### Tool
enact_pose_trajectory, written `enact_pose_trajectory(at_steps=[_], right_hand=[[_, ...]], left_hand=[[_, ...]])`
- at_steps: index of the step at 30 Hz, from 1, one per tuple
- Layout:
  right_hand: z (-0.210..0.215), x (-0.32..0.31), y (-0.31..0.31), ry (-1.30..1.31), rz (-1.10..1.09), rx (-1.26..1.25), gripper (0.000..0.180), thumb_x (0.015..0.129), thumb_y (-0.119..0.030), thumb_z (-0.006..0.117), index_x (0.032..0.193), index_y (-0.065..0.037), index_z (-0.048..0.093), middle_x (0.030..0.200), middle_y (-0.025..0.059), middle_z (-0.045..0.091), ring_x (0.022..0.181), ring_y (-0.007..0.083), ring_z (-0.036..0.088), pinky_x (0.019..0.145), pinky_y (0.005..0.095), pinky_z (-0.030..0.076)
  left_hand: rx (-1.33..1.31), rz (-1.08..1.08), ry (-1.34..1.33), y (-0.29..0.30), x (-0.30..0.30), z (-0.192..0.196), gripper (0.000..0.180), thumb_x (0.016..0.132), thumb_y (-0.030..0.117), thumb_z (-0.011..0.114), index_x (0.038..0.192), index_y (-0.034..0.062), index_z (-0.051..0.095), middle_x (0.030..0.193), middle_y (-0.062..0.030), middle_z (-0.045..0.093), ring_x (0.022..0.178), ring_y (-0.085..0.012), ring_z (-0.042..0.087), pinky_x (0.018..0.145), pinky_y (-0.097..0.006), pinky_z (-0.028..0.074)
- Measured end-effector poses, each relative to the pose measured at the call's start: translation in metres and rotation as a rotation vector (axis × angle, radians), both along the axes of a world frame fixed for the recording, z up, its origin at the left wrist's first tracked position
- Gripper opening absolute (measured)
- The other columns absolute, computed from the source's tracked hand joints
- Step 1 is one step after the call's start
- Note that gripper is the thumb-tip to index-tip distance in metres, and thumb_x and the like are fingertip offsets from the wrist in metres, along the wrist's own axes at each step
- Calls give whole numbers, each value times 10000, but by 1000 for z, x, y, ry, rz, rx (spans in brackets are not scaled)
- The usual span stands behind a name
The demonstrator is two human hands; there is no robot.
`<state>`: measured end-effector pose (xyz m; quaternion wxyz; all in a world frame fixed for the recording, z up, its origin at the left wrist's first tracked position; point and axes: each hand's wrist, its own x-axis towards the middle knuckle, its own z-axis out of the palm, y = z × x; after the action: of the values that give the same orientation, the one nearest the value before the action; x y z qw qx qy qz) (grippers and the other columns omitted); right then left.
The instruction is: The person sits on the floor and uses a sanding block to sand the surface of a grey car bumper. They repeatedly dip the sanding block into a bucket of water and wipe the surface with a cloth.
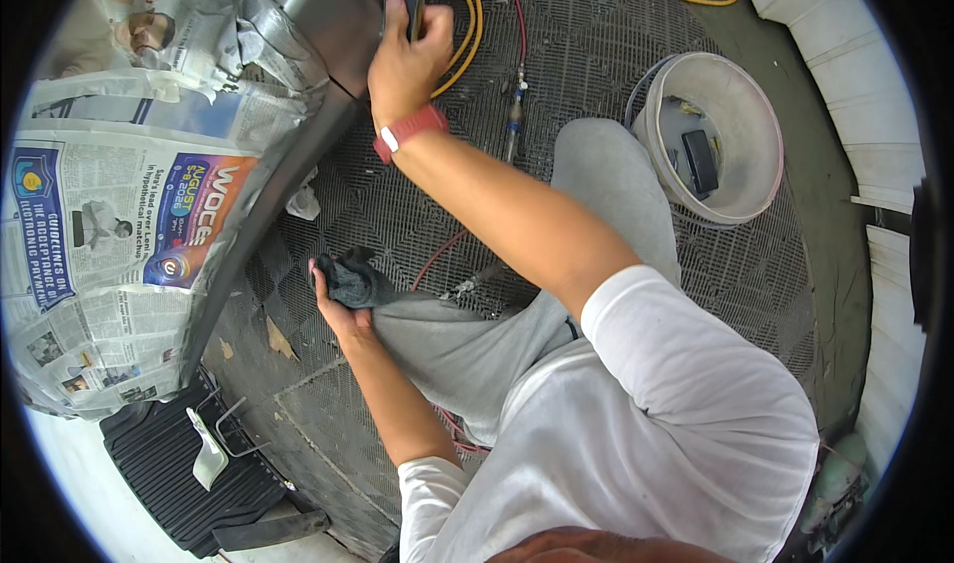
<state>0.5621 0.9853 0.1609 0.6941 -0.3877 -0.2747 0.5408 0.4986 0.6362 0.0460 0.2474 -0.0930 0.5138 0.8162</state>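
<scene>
While the right hand pinches a dark flat piece, the left hand cradles a dark cloth

Where the bare grey panel ends on the far side, the right hand is curled around the dark flat piece, thumb laid along it; whether the piece touches the panel, I cannot tell. A red band circles that wrist. Nearer and lower, the left hand is cupped, its fingers wrapped about the bunched dark cloth – just beside the person's grey-trousered knee.

Newspaper and tape cover the bodywork to the left. On the dark patterned floor, a yellow hose curves beyond the right hand, with a thin red hose to its right. Farther right stands a pale bucket – a black block lies inside it. At near left, a white piece rests on a black ribbed panel.
</scene>
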Motion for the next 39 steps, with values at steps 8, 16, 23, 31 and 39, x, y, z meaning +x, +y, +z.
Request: enact_pose_trajectory(at_steps=[8, 16, 23, 31, 39], right_hand=[[-3, -5, 16, -32, -6, 35, 359, 1024, -221, 749, 866, -31, 488, 750, 23, 510, 688, 139, 440, 661, 344, 436], [-77, 44, -21, -287, 307, 162, 318, 948, -237, 827, 886, 12, 639, 836, 39, 595, 768, 139, 565, 734, 341, 495], [-193, 118, -13, -183, 339, -548, 275, 1084, -134, 614, 1309, -18, 506, 1089, 102, 642, 872, 181, 689, 551, 281, 619], [-152, 112, 34, -16, 450, -422, 301, 1033, -39, 633, 1267, 11, 450, 1204, 195, 574, 956, 261, 704, 668, 336, 698], [-116, 97, 37, 96, 598, -241, 278, 1035, -18, 614, 1300, 9, 534, 1257, 170, 631, 916, 203, 687, 762, 371, 694]], left_hand=[[-33, -3, -31, 3, 6, 5, 337, 1082, 308, 639, 1403, 205, 646, 1173, -61, 723, 1099, -267, 705, 993, -486, 596], [-14, -44, 8, 9, -4, -6, 218, 1079, 315, 641, 1241, 182, 702, 1079, -49, 753, 1033, -258, 722, 963, -489, 593], [-119, -70, 61, 25, 3, 0, 382, 1074, 264, 655, 1436, 156, 605, 1141, -64, 733, 1063, -241, 711, 961, -448, 599], [-130, -70, 75, 16, 3, -4, 452, 1051, 275, 690, 1475, 158, 584, 1168, -48, 721, 1097, -243, 701, 981, -457, 589], [-134, -29, 67, 13, 5, -3, 476, 1034, 288, 716, 1476, 168, 587, 1178, -55, 717, 1108, -247, 694, 995, -468, 586]])
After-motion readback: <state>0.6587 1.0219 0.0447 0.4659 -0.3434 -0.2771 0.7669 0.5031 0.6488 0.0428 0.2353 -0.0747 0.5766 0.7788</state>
